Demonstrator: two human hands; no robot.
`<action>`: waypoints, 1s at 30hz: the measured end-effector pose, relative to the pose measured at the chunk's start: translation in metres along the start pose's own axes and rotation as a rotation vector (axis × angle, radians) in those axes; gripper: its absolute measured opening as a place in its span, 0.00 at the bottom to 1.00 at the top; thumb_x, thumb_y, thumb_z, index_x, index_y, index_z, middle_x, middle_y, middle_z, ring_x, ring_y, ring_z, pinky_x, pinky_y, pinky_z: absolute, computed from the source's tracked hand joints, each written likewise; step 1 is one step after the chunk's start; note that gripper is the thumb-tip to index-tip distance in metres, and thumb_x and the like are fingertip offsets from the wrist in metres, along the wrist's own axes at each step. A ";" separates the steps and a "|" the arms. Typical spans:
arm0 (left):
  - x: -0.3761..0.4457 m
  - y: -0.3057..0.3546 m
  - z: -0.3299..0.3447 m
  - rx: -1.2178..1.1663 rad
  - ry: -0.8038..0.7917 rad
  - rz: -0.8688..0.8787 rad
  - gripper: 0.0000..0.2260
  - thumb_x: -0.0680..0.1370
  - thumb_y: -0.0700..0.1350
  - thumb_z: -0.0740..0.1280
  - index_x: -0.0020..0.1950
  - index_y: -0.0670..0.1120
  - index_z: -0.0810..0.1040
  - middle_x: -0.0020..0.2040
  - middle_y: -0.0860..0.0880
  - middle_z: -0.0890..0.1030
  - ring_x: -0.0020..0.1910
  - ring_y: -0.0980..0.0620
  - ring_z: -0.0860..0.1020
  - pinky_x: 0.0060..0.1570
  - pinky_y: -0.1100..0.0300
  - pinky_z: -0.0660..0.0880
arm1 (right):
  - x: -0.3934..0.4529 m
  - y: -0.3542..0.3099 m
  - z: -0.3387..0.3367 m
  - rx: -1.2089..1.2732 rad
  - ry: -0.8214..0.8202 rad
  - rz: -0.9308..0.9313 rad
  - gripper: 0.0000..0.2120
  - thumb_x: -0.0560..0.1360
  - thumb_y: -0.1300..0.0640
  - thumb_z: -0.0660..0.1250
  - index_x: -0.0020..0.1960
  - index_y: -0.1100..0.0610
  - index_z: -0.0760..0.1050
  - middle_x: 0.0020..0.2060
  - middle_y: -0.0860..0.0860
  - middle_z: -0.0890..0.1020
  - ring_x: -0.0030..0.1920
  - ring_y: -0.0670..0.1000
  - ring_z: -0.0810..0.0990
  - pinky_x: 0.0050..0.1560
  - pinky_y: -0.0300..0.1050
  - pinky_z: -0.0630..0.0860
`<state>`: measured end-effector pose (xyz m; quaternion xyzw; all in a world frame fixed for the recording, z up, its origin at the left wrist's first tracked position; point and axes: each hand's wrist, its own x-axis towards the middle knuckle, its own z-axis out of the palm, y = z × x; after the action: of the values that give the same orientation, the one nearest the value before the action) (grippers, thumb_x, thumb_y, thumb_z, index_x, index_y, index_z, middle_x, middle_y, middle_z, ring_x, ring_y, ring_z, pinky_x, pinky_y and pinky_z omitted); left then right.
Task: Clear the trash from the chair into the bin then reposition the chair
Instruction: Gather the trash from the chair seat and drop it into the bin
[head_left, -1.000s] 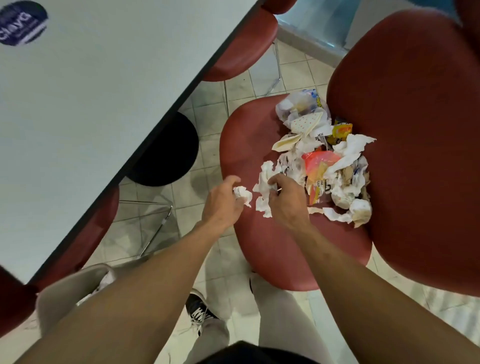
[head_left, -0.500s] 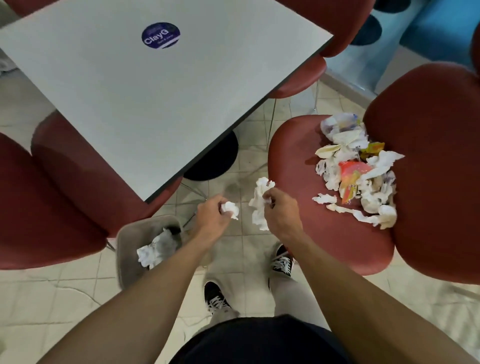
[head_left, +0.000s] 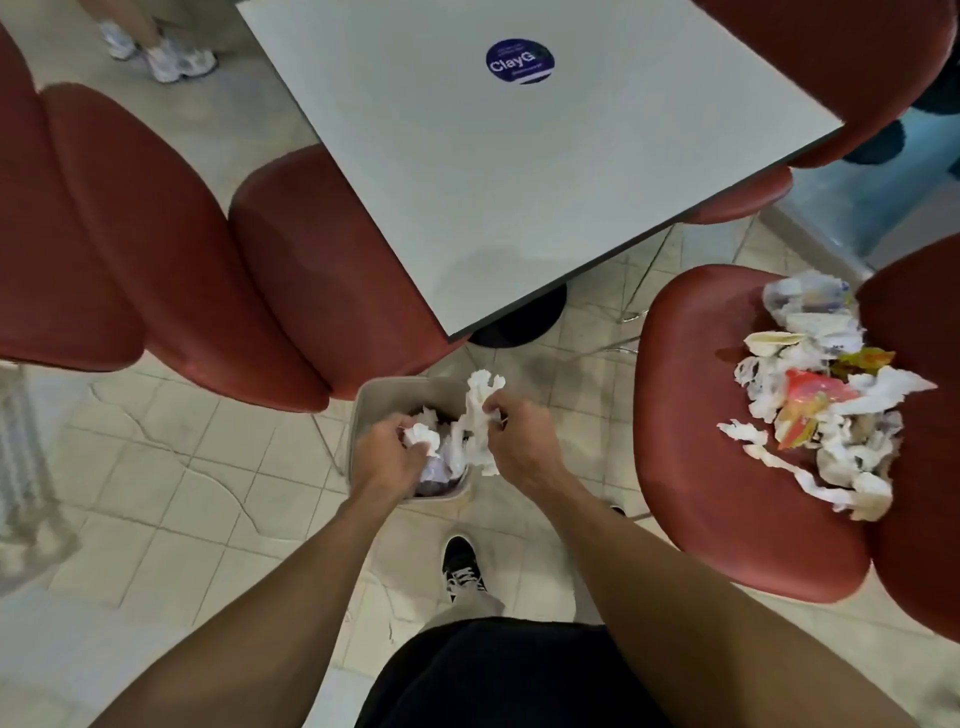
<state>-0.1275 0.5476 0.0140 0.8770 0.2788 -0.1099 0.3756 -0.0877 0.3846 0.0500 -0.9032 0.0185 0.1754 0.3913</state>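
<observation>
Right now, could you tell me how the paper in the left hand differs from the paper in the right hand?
The paper in the left hand is a small tight ball, while the paper in the right hand is a longer, loose crumpled strip. The left hand holds its ball low over the bin; the right hand pinches its strip so it sticks up and dangles near the bin's right edge. Both are white, crumpled tissue.

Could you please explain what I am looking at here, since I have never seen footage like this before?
There is no machine: a person wears a camera on the head, looking down at their own arms. The left hand holds a small paper wad over the bin on the floor. The right hand grips a longer crumpled tissue at the bin's edge. More trash, paper and wrappers, lies on the red chair to the right, beside a grey table.
</observation>
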 end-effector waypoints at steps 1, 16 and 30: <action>-0.001 -0.006 -0.005 -0.007 0.015 -0.006 0.11 0.72 0.41 0.72 0.53 0.46 0.81 0.47 0.47 0.83 0.43 0.51 0.78 0.45 0.63 0.72 | -0.001 -0.007 0.009 -0.009 -0.023 -0.017 0.13 0.74 0.69 0.60 0.53 0.58 0.78 0.41 0.52 0.78 0.40 0.53 0.76 0.37 0.43 0.72; 0.007 -0.043 -0.025 -0.056 0.007 -0.010 0.12 0.74 0.45 0.70 0.57 0.46 0.79 0.53 0.48 0.82 0.51 0.49 0.79 0.51 0.61 0.73 | 0.010 -0.043 0.051 -0.103 -0.141 -0.063 0.13 0.75 0.57 0.64 0.59 0.52 0.78 0.61 0.52 0.77 0.57 0.52 0.78 0.59 0.46 0.75; 0.023 0.064 0.047 0.073 -0.211 0.112 0.12 0.75 0.40 0.69 0.58 0.46 0.80 0.50 0.52 0.79 0.48 0.53 0.77 0.50 0.65 0.68 | 0.037 0.058 -0.069 -0.086 -0.025 0.165 0.14 0.77 0.56 0.64 0.62 0.55 0.75 0.61 0.55 0.73 0.54 0.55 0.77 0.56 0.44 0.75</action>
<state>-0.0710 0.4873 0.0106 0.8878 0.1841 -0.1902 0.3764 -0.0420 0.2989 0.0410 -0.9124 0.0806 0.2188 0.3365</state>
